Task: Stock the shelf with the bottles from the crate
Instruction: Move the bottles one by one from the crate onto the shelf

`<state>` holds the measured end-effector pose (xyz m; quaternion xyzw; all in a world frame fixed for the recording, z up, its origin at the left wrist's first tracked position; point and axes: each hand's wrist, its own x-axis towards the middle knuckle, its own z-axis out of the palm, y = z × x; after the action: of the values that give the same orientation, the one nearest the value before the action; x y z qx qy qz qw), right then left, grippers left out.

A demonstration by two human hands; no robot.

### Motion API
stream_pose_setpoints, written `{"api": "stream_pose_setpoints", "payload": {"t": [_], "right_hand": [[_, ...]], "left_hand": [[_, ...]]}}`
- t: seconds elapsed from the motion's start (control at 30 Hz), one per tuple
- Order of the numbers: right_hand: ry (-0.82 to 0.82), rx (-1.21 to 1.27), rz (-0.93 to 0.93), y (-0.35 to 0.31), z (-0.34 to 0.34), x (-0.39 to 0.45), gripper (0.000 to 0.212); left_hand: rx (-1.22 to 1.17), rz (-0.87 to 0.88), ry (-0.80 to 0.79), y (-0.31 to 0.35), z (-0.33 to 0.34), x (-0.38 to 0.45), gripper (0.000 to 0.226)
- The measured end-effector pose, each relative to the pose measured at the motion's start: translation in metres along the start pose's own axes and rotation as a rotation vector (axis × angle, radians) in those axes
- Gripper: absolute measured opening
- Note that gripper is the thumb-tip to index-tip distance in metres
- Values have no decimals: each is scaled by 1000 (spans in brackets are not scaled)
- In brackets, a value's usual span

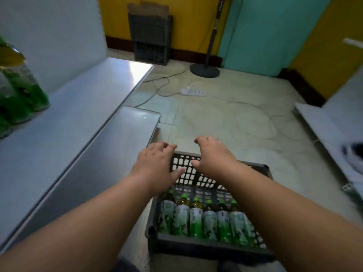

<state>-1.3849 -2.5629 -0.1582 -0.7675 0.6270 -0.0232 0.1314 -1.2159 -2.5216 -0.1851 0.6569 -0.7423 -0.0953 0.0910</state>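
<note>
A dark plastic crate (204, 246) stands on the floor in front of me. Several green-capped bottles (196, 218) with white and green labels lie side by side in its near half. My left hand (157, 163) and my right hand (213, 154) both hover above the crate's far end, fingers spread and loosely bent, holding nothing. The grey metal shelf (74, 118) runs along the left in two tiers. A few bottles (17, 91) with green labels stand on the upper tier at the far left edge.
A power strip (193, 92) with trailing cables lies on the tiled floor ahead. A fan stand base (204, 70) and a second dark crate (151, 42) with cardboard lean by the yellow wall. A white shelf (322, 130) is at the right.
</note>
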Motion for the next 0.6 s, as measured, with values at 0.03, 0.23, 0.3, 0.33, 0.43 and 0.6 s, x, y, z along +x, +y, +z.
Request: {"api": "stream_pose_setpoints", "payload": {"t": [0.03,0.23,0.3,0.33,0.43,0.6], "right_hand": [[-23,-10,32,16,8,-6,60],[-165,12,212,101,75,-24,61],[-221,23,250,126,100,-22,56],[-251,25,271,138,114,-20,55],[-320,41,355,174,153,-15,60],[-439,91,494,224,205,-12,68]], "left_hand": [[1,-3,-20,12,15,-3,80],[46,-47,-173,55,115,0,74],[54,-72,-245,68,147,3,73],[42,-93,-288,74,164,1,72],[14,-182,-405,87,209,-9,78],[50,-120,-401,89,233,-13,92]]}}
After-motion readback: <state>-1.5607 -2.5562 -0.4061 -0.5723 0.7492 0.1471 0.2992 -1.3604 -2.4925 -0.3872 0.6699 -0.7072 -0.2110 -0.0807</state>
